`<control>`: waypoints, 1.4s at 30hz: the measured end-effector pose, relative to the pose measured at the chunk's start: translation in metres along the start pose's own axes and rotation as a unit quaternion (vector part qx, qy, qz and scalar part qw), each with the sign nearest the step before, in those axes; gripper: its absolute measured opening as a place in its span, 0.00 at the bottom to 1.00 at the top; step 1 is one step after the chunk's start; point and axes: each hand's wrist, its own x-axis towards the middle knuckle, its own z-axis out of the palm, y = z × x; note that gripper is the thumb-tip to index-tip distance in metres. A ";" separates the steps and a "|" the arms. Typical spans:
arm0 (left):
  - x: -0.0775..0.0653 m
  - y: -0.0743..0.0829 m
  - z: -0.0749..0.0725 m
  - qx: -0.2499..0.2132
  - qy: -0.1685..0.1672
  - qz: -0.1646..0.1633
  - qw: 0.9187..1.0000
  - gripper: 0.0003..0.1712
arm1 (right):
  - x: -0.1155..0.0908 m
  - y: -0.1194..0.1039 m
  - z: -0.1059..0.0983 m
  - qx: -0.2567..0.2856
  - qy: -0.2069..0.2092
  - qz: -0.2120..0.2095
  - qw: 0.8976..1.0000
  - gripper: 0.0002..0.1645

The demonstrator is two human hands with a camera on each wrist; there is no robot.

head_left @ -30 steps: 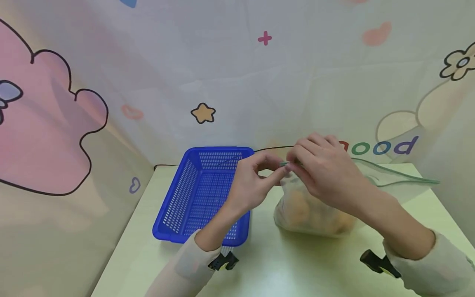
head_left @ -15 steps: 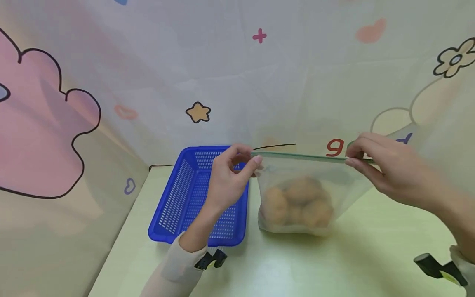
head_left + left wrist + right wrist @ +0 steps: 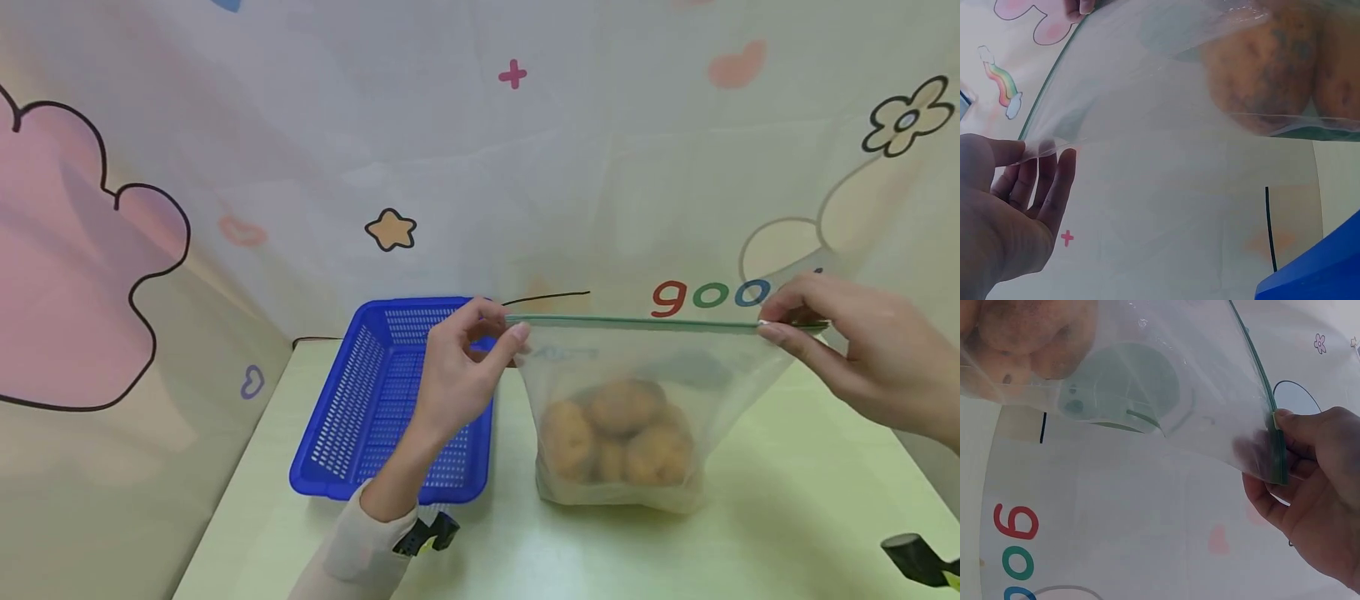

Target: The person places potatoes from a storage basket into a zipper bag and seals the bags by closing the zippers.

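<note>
A translucent zip bag (image 3: 622, 358) with a green zip strip along its top hangs stretched between both hands. Several brown potatoes (image 3: 626, 408) lie in its lower part, and they also show through the plastic in both wrist views. My left hand (image 3: 461, 367) pinches the top left corner between thumb and fingers; the left wrist view shows this hand (image 3: 1019, 200) from close by. At the strip's right end, the thumb and fingers of my right hand (image 3: 877, 350) pinch the green zip (image 3: 1266, 394). Whether the bag's base touches the table is hard to tell.
A blue perforated plastic basket (image 3: 300, 479) stands on the left of the pale table (image 3: 585, 558), partly behind my left hand. Behind the table hangs a printed cloth (image 3: 450, 125). Black wrist cameras (image 3: 427, 533) are strapped at the sleeves.
My right hand has slid along the green zip from beside the left hand to the right end, stretching the bag's top straight. The left hand moved slightly left and keeps its corner.
</note>
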 end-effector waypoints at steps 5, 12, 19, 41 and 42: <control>0.003 -0.005 0.003 0.002 0.018 -0.007 1.000 0.07 | -0.002 0.004 0.001 -0.010 0.006 0.015 1.000 0.13; 0.007 -0.017 0.009 0.005 0.037 -0.045 0.998 0.13 | 0.001 0.006 0.011 0.004 0.015 0.070 0.997 0.08; -0.019 -0.035 0.026 0.065 -0.144 -0.194 0.968 0.60 | -0.001 0.012 0.025 0.054 0.049 0.157 0.985 0.07; -0.073 -0.076 0.072 0.151 -0.100 -0.200 0.963 0.52 | -0.127 -0.001 0.135 0.287 -0.075 0.268 0.917 0.47; -0.072 -0.078 0.074 0.151 -0.086 -0.202 0.964 0.52 | -0.124 -0.002 0.139 0.292 -0.072 0.283 0.911 0.44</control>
